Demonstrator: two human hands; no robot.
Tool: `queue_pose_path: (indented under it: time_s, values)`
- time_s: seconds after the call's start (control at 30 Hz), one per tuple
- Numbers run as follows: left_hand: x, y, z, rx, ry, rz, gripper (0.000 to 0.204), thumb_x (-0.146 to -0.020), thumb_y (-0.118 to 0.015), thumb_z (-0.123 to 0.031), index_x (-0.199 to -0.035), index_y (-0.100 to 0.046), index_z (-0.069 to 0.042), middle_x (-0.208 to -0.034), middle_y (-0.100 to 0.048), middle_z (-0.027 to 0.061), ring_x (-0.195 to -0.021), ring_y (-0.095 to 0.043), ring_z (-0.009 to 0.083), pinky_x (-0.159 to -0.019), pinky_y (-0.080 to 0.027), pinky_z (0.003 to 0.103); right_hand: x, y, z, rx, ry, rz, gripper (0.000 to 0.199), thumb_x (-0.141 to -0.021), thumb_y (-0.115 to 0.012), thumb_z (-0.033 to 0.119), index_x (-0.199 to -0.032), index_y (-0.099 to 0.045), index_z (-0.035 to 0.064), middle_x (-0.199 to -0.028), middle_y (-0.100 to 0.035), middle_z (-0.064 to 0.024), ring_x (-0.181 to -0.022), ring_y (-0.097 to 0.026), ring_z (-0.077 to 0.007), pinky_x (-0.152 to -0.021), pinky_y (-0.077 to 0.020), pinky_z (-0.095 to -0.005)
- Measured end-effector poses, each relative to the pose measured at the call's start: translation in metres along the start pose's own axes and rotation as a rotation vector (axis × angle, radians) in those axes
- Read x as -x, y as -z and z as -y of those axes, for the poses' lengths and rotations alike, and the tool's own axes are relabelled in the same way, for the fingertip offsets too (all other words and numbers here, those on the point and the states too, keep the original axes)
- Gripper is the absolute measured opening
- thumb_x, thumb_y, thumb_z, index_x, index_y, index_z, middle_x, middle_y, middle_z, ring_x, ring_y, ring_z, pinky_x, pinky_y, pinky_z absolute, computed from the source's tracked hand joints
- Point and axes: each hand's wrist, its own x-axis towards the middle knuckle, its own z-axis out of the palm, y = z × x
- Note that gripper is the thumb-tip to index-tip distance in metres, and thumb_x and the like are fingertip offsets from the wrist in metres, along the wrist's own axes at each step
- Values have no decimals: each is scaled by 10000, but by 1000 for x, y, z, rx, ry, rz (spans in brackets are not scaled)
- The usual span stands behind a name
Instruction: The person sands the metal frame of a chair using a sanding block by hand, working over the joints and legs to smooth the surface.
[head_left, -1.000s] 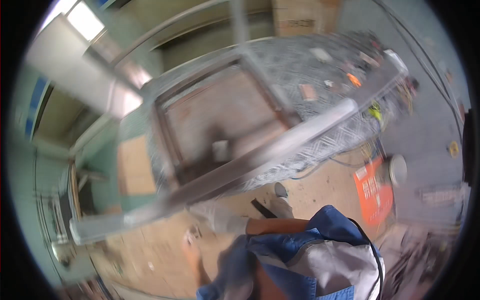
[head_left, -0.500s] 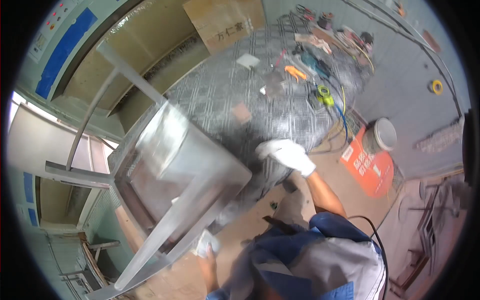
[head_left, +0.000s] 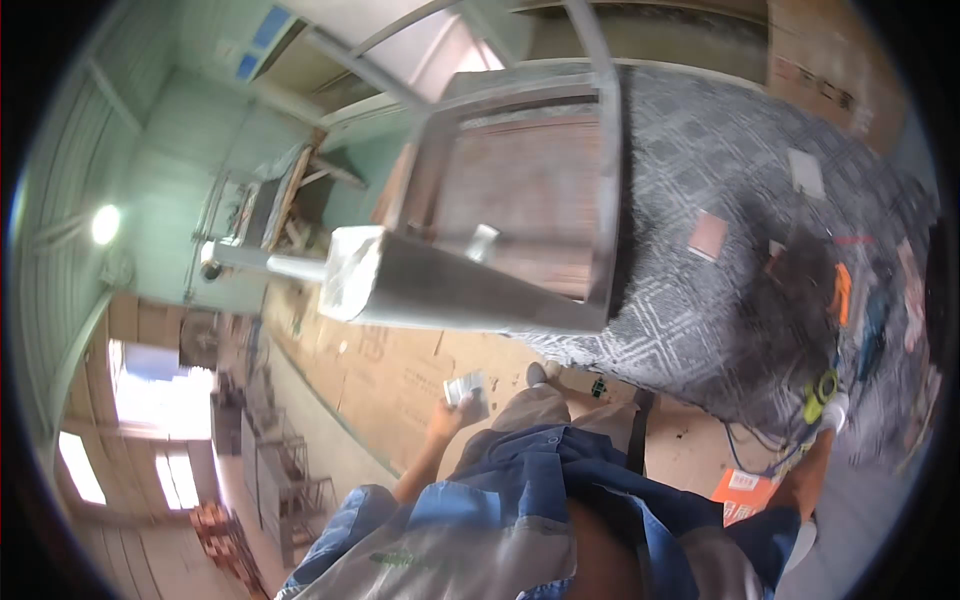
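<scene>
Left hand (head_left: 452, 408) low beside the body, fingers clenched on a small pale folded cloth (head_left: 467, 388). Right hand (head_left: 832, 412), gloved white, at the edge of the grey patterned surface (head_left: 700, 320); finger state impossible to tell. Metal frame (head_left: 500, 210) resting on that surface.

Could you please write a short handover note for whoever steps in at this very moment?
Left hand: down by the thigh, closed on a small pale folded piece.
Right hand: in a white glove, at the edge of the patterned grey table cover, near a yellow tape measure; grip unclear.
Metal frame: tilted on the table, no hand on it.
Done: frame is up on the table.
Left: cannot be judged from this view.
</scene>
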Motion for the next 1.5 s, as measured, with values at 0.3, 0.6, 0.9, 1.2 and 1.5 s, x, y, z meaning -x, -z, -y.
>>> queue_pose_path:
  time_s: [0.3, 0.6, 0.9, 1.2, 1.5]
  values:
    - [42, 35, -96, 150, -139, -85, 410, -982, -705, -364, -1119, -750, 20, -946, -784, 182, -901, -744, 192, -787, -558, 376, 3, 16, 15, -112, 56, -5, 351, -1051, -575, 244, -1242, -690, -28, -1154, -733, -116, -1014, -669, -212, -897, -511, -317]
    - [-4, 27, -106, 547, -238, -130, 439, -1001, -688, -359, -1165, -723, 47, -1036, -746, 76, -946, -660, 160, -867, -517, 347, 210, 155, 44, -968, 176, -377, 280, -1050, -609, 193, -1223, -692, -12, -982, -668, 11, -757, -512, -26, -663, -424, -197]
    - [-82, 69, -143, 696, -548, -93, 333, -998, -689, -207, -1157, -690, 86, -1105, -722, 101, -996, -628, 167, -906, -498, 353, 469, 239, 215, -1170, 230, -460, 523, -1056, -532, 224, -1487, -459, -64, -925, -661, -51, -616, -481, -40, -514, -378, -196]
    - [-228, 86, -167, 1127, -411, 316, 627, -1062, -534, -483, -1388, -590, 49, -1257, -674, 81, -1134, -633, 190, -991, -480, 334, 626, -21, 253, -959, 3, 483, 240, -992, -671, 181, -1202, -656, 65, -808, -644, -13, -557, -525, -77, -505, -438, -239]
    - [-402, -22, -207, -441, -662, 292, 885, -1006, -343, -667, -1615, -270, -30, -1674, -271, 219, -1554, -260, 366, -1257, -122, 580, 695, 64, 339, -1094, -75, 65, 287, -1022, -602, 238, -1235, -567, 47, -876, -671, -116, -638, -604, -178, -545, -488, -313]
